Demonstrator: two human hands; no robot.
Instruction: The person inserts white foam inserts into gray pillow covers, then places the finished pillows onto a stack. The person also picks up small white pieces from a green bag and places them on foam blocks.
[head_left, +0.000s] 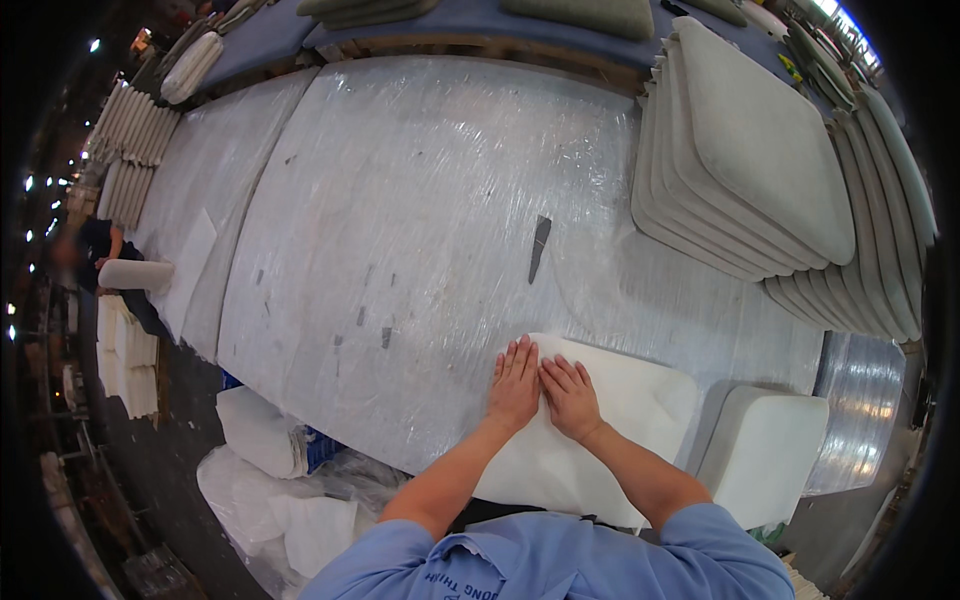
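A white cushion pad with rounded corners lies at the table's near edge, right in front of my body. My left hand rests flat at its far left corner, fingers stretched out. Close beside it, my right hand also lies flat on the pad, fingers pointing away from me. Neither hand grips anything. To the right of the pad stands a stack of similar white pads.
Plastic film covers the wide table. Stacked grey cushions occupy its far right. A dark grey strip lies mid-table. White pieces in plastic sit at lower left. A co-worker holds a pad at far left.
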